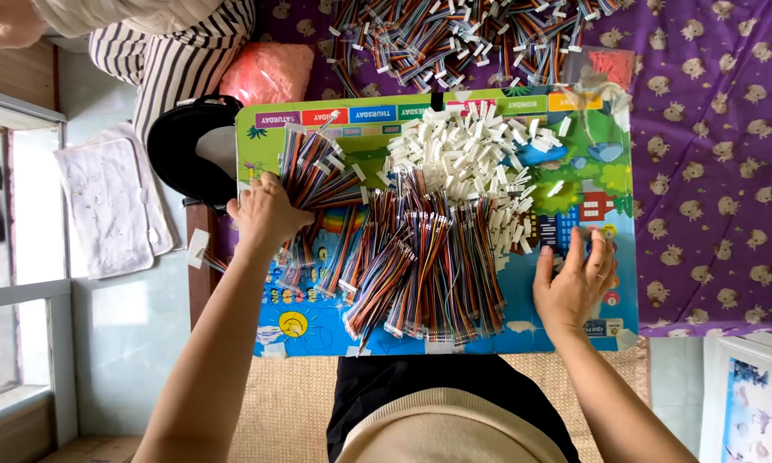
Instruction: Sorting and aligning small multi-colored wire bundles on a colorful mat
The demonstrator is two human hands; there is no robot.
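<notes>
On the colourful picture-printed desk (613, 184), the left hand (264, 214) grips a fanned bundle of rainbow ribbon cables (313, 167), lifted clear of the pile; the right hand (573, 279) lies flat, empty, steadying.

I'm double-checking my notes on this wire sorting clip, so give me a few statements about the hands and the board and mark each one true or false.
1. The left hand holds a fanned bundle of rainbow ribbon wires. True.
2. The right hand holds scissors. False: it lies flat and open on the colourful board, holding nothing.
3. A heap of small white connectors sits on the board. True.
4. The board rests on a bare wooden table. False: beneath it is a purple patterned cloth.
5. More wire bundles lie on the board between the hands. True.
</notes>
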